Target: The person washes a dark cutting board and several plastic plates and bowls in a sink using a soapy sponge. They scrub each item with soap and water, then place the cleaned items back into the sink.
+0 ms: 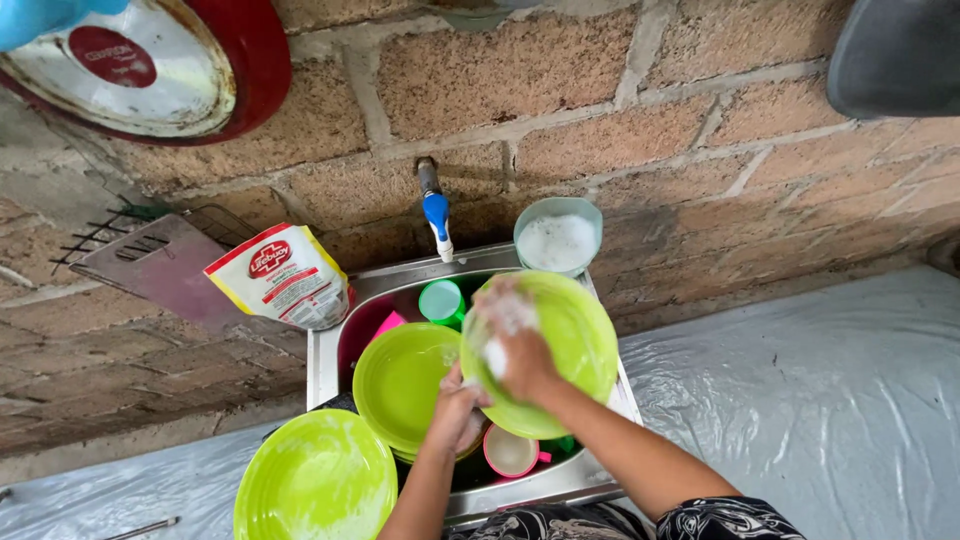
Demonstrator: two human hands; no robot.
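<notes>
Counter: grey plastic sheet [830, 400] covers it, bare to the right; a wet-looking lime plate [315, 480] lies apart at near left, judged already washed.
Sink: steel basin [325, 350] is crowded; its rim hems both hands.
Unwashed: stacked lime plates [400, 380], a pink cup [510, 452] and a green cup [440, 300] sit inside, seemingly left.
Plate in hand: tilted lime plate [575, 345] over the sink's right side.
Left hand [455, 410]: fingers curled on that plate's near edge.
Right hand [520, 345]: closed on a soapy sponge [497, 350] against its face.
Soap: suds bowl [558, 235] on the far rim, beside the tap [436, 215].
</notes>
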